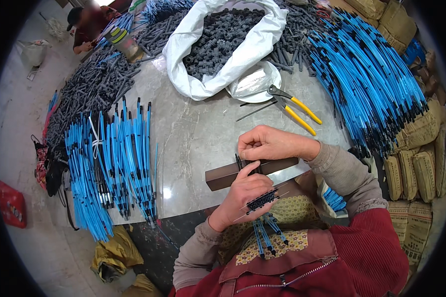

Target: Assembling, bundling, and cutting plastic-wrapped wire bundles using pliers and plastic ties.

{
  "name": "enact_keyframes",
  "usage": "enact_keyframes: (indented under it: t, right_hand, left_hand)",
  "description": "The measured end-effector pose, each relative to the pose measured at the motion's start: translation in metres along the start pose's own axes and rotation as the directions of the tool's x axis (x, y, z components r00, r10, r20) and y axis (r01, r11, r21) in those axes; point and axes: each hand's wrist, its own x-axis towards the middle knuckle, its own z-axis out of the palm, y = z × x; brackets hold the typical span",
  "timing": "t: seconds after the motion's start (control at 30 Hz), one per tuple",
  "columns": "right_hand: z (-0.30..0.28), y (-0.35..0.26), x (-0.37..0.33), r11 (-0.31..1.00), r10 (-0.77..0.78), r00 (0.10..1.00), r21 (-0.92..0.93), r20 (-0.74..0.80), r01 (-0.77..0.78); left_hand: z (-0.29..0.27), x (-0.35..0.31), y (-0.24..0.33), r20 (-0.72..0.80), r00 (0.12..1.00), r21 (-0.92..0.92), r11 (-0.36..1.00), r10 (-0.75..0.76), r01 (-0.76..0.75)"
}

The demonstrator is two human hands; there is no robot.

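— So where do the tubes sit?

— I see a small bunch of blue tubes (265,232) in my left hand (243,195), just below the brown bar (250,171). Fingers (262,190) are curled around the bunch near its black tips, so the ends stay lined up, I'd judge.

— Which way do they point?

— Long axis runs roughly away from the bar toward my lap, black ends up near the bar, blue tails fanning down.

— And the right hand (267,143)?

— It rests on the bar's top edge, fingers pressed together, pinching something small and dark; I cannot tell what. Pliers (295,109) lie beyond the bar on the surface (198,133), within reach.
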Motion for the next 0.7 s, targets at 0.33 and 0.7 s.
enact_keyframes:
  t: [0.33,0.7]
  right_hand:
    - [0.005,-0.006,-0.003,0.999,0.043,0.999,-0.012,0.001,-0.043]
    - [0.013,0.004,-0.011,1.000,-0.004,0.987,0.002,-0.158,0.004]
  left_hand:
    - [0.000,-0.001,0.001,-0.003,1.000,-0.002,1.000,-0.013,0.013]
    - [0.002,-0.001,0.003,-0.034,0.999,0.000,1.000,-0.018,0.018]
